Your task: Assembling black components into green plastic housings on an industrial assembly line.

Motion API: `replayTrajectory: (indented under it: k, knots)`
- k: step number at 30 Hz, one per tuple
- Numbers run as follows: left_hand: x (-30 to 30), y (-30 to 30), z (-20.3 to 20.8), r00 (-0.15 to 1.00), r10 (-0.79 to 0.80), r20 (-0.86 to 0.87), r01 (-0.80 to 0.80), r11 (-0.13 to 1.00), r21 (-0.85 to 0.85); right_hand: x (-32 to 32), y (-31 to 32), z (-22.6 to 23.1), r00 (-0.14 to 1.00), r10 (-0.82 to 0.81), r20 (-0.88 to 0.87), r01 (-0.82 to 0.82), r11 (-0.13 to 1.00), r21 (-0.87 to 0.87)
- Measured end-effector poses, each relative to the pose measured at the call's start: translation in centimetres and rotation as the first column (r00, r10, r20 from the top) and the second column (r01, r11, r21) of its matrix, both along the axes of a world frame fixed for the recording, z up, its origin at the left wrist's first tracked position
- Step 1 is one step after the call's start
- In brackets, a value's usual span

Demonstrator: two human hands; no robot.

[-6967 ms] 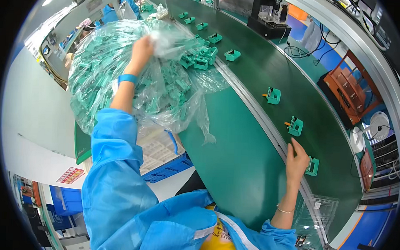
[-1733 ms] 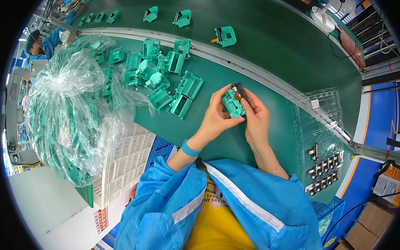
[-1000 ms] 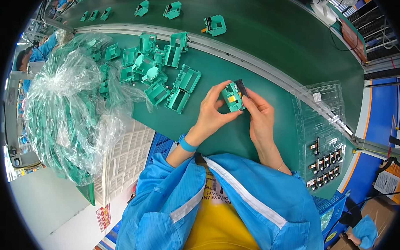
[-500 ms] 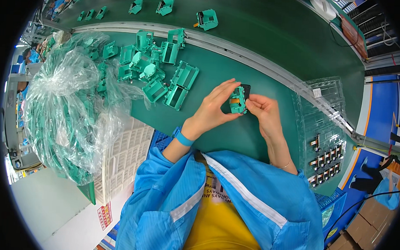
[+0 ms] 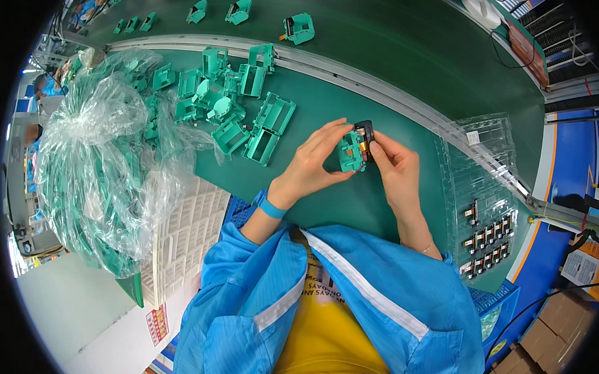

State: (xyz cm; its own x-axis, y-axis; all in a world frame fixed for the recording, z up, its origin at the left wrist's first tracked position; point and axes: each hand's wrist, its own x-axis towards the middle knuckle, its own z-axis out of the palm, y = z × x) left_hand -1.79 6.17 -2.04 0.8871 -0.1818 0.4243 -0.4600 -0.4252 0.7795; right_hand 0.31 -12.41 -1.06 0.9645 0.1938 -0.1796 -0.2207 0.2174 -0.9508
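Note:
My left hand (image 5: 305, 166) grips a green plastic housing (image 5: 349, 153) between thumb and fingers over the middle of the green work mat. A small black module (image 5: 367, 131) with an orange strip is pinched in my right hand (image 5: 399, 169), its inner side touching or very close to the housing's right side. Whether the two parts are joined is hidden by their overlap. Left of my hands, several loose green housings (image 5: 271, 113) lie in a pile on the mat.
A clear plastic bag (image 5: 93, 153) full of green parts bulges at the left, beside a white slatted crate (image 5: 189, 229). At the right, a clear tray (image 5: 477, 186) carries several small black-and-orange modules (image 5: 489, 243). Beyond a metal rail, a dark green belt (image 5: 384, 38) bears spaced green housings (image 5: 298, 29).
My right hand has tilted the black module, so its orange inner side now shows beside the housing. The housing has shifted slightly left. Parts on the belt have moved left.

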Motion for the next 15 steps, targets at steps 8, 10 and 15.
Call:
replayTrajectory:
  k: [8, 10, 15]
  knots:
    - [-0.4, 0.1, -0.4, 0.997, 0.032, -0.068, -0.034, 0.999, -0.030, -0.8, 0.6, 0.6, 0.885, 0.082, 0.458, 0.204, 0.816, -0.541]
    - [-0.5, 0.1, -0.3, 0.997, 0.030, -0.073, -0.033, 0.999, -0.032, -1.2, 0.9, 1.2, 0.857, 0.095, 0.507, 0.247, 0.787, -0.565]
    - [-0.7, -0.1, -0.5, 0.994, 0.032, -0.101, -0.037, 0.998, -0.056, -1.8, 1.1, 1.6, 0.831, 0.097, 0.548, 0.303, 0.747, -0.591]
